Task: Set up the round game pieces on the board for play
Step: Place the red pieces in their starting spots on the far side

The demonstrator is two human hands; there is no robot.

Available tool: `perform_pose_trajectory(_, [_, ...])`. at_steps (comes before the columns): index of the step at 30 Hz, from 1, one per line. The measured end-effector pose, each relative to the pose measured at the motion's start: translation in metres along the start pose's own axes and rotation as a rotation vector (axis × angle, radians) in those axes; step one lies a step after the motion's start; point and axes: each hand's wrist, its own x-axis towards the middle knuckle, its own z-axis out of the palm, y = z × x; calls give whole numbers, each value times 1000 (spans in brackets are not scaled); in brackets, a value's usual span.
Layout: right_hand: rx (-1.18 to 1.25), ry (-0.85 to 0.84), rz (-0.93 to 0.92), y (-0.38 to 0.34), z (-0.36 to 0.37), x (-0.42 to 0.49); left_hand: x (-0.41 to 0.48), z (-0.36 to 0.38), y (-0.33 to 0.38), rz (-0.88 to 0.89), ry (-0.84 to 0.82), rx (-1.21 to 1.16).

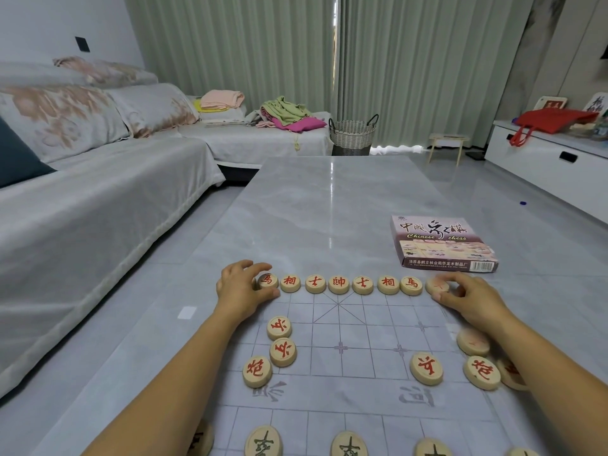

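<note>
Done: back row (339,284) nearly full, 12 o'clock.
Left grip (244,289): pinches horse (267,280).
Right grip (470,299): pinches end piece (437,286).
Undone: reds (283,352) loose at 9, 3 o'clock.

The board (358,327) is open mid-field; the piece row (339,284) walls its far edge, box (441,245) beyond.

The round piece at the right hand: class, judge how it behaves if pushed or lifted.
The round piece is a flat disc, so probably won't tip. It looks wooden: likely stiff, light. On the smooth board it may slide.
</note>
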Motion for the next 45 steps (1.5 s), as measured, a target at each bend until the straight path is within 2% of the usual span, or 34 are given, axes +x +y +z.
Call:
perform_pose_trajectory(9, [-17, -6, 9, -2, -1, -3, -4, 2, 13, 57, 22, 46])
perform_pose_trajectory(14, [-52, -29, 27, -7, -4, -7, -30, -22, -8, 17, 50, -123])
perform_pose_trajectory(18, [81, -67, 31, -10, -13, -18, -72, -42, -21, -26, -122, -371])
perform_pose_trajectory(21, [285, -34, 24, -4, -21, -34, -95, -48, -23, -9, -248, -379])
perform_pose_trajectory(24, [436, -14, 71, 3, -31, -50, -107, -54, -22, -66, -339, -433])
perform_pose_trajectory(27, [384, -34, 112, 13, -45, -67, -116, -55, -17, -80, -374, -451])
perform_pose_trajectory(32, [272, -101, 134, 22, -61, -99, -117, -43, 2, -45, -344, -307])
perform_pose_trajectory(38, [169, -164, 72, 23, -52, -122, -120, -30, 22, 55, -315, -207])
perform_pose_trajectory(43, [54, -171, -13, 20, -54, -133, -126, -41, 9, 101, -476, -275])
perform_pose_trajectory(45, [-46, -146, -58, 13, -50, -135, -128, -47, 3, 70, -527, -376])
